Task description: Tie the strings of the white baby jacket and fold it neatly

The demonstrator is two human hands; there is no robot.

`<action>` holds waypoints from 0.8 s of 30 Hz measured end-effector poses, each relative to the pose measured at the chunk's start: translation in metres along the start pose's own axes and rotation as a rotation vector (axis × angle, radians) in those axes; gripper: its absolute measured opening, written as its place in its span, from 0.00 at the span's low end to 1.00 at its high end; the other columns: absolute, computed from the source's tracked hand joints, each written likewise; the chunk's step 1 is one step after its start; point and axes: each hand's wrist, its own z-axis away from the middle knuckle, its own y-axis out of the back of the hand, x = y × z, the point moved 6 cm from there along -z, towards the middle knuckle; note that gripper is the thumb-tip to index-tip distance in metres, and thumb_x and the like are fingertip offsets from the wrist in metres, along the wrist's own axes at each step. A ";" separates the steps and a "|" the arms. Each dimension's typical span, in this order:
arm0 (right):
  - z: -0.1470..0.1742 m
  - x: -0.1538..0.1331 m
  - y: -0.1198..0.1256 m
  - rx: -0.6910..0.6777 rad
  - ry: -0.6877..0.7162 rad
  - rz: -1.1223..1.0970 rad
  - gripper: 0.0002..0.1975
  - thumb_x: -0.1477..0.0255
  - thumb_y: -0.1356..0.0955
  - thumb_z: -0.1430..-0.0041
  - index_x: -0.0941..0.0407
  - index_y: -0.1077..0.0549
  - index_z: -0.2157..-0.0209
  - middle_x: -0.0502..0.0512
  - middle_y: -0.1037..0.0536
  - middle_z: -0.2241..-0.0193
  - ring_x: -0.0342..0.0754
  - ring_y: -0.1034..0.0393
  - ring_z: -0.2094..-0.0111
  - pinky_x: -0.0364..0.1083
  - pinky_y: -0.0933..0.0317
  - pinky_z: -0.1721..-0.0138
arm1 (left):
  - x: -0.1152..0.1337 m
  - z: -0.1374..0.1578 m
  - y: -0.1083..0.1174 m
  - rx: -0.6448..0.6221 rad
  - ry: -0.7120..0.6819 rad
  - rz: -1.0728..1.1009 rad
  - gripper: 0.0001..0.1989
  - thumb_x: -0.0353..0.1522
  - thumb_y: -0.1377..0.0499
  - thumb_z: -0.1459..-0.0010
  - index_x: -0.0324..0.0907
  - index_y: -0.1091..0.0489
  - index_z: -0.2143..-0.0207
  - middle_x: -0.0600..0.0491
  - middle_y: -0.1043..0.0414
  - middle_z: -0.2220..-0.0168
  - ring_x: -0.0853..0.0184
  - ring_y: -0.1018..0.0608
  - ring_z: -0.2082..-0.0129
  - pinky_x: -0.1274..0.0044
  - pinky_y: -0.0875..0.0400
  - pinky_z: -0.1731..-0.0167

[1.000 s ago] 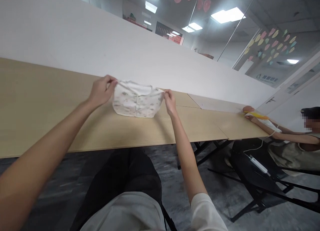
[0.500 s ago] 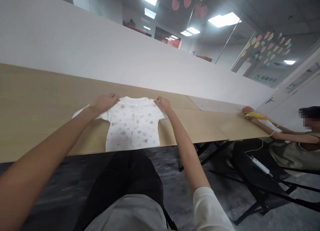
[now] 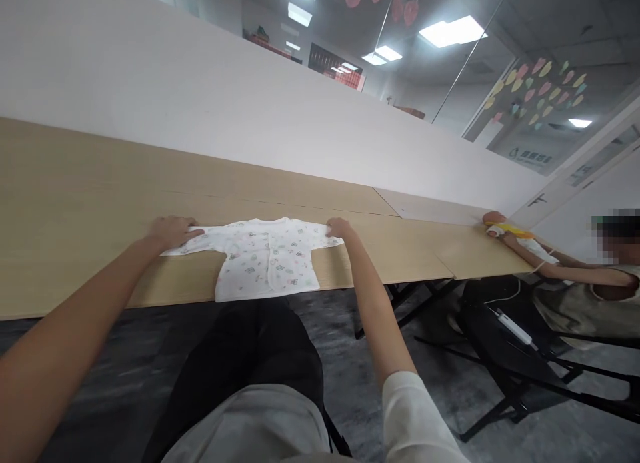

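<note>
head view: since the earlier pictures, the little shirt [image 3: 270, 256] has come down from being held up between our hands, and its sleeves, half hidden under our hands a moment ago, are now drawn out to both sides. we judge that this leaves the garment spread and most of its outline readable, sleeves included.

where it is: front side up on the bench [image 3: 75, 216], collar away from us, hem along the near edge; we cannot tell if any cloth hangs over.

hands: our left hand [image 3: 173, 232] rests on the sleeve to our left, one finger stretched along the cloth, a bit of sleeve showing past the hand. our right hand [image 3: 339, 228] is on the other sleeve, near its end, fingers curled downward. both are touching fabric; blur hides whether the fingers pinch it or merely press, so we cannot tell.

materials: cloth thin, white, soft-looking, scattered with small pastel and grey motifs; front strip runs collar to hem; body boxy, slightly wider below. bench top pale, wood-look, flat, with straight seams. white wall [image 3: 225, 116] behind, smooth.

off right: a co-worker's arm [image 3: 575, 273] reaches across the bench end toward a doll [image 3: 494, 219] with yellow cloth by it.
</note>
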 end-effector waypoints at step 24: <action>-0.004 -0.166 -0.050 0.216 0.068 -0.516 0.15 0.73 0.38 0.34 0.54 0.22 0.53 0.57 0.20 0.53 0.50 0.27 0.51 0.44 0.35 0.52 | 0.190 -0.006 -0.041 0.147 -0.012 0.246 0.21 0.32 0.51 0.40 0.38 0.22 0.53 0.39 0.24 0.53 0.54 0.23 0.53 0.70 0.30 0.55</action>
